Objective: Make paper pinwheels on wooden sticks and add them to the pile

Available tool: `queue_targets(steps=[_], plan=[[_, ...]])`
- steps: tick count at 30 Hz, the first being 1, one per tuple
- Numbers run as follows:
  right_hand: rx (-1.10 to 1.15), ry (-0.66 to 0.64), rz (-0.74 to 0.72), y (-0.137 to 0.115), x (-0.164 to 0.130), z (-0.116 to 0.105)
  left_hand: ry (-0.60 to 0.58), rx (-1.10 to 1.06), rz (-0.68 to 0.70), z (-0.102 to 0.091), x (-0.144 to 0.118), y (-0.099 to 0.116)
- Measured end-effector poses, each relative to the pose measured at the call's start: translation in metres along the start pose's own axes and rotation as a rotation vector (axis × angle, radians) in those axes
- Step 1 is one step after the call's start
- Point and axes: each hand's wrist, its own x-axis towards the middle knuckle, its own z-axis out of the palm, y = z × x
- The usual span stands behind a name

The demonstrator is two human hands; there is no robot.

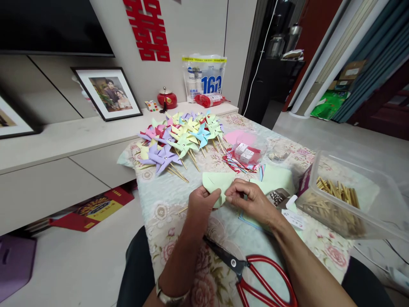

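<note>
Pale green paper (214,184), a soft folded sheet, sits pinched between both hands just above the floral tablecloth (166,200), near the middle of the table's near half. Such thin paper could crease in the wrong place or tear at a fold if the fingertips press unevenly, and it looks likely to slip, since only its edges are held. The red-handled scissors (255,273) lie open-bladed right beneath the forearms, so a dropped wrist might catch on them. The left hand (201,204) is curled, thumb and fingers closed on the paper's lower left edge, wrist bent slightly inward, with a metal watch (169,296) at the wrist. The right hand (247,201) arches over from the right, its fingertips closed on the paper's right side, knuckles up. Just beside that hand lies a small open tin of metal pins (277,197), and to the right stands a clear plastic box of wooden sticks (338,204). Farther back, well apart from the hands, a heap of finished pastel paper pinwheels (182,138) on sticks is spread across the cloth.
</note>
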Motion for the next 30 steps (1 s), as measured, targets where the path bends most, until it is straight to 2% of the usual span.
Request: queue_targets(steps=[7,13,30], plan=[[-0.007,0.048,0.15,-0.001,0.0,0.007,-0.033,-0.033,0.004,0.002,0.001,-0.003],[-0.01,0.087,0.242,-0.001,0.002,0.011,0.01,-0.04,-0.026,0.003,0.002,-0.003],[-0.055,0.12,0.257,0.005,0.002,0.016,0.014,-0.014,-0.038,-0.001,-0.001,0.003]])
